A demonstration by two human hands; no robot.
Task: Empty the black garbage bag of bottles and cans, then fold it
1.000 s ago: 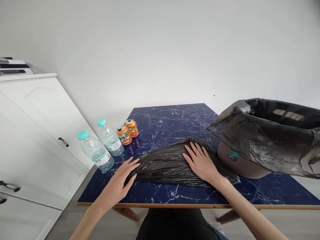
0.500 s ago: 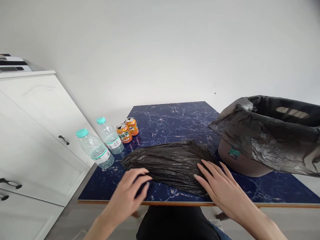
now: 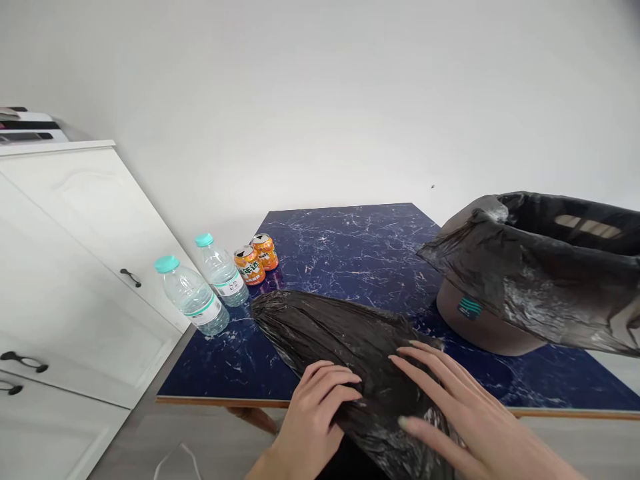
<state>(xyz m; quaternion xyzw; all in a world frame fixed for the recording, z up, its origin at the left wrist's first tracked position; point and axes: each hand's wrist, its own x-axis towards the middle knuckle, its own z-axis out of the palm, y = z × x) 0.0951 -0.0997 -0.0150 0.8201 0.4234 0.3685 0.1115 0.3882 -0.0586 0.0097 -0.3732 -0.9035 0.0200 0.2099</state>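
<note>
A crumpled black plastic bag [image 3: 350, 327] lies slantwise on the table, its gathered end near the bottles and its near end hanging over the front edge. My left hand [image 3: 320, 407] is closed at the bag's left side, fingers curled on the plastic and thumb mostly hidden. On the bag's right side rests my right hand [image 3: 460, 407], fingers stretched and the thumb spread well apart. To the right stands a brown trash bin [image 3: 480, 333] with a black liner [image 3: 550, 273] folded over its rim.
Two clear water bottles [image 3: 200, 303] with turquoise caps stand at the table's left edge. Beside them are two orange soda cans [image 3: 250, 265]. The blue marbled tabletop [image 3: 345, 243] meets a white wall. A white cabinet [image 3: 65, 267] is at the left.
The bag's near end has swung toward me and now hangs over the table edge. My left hand has moved right onto the bag; my right hand has come slightly nearer, its thumb spreading.
</note>
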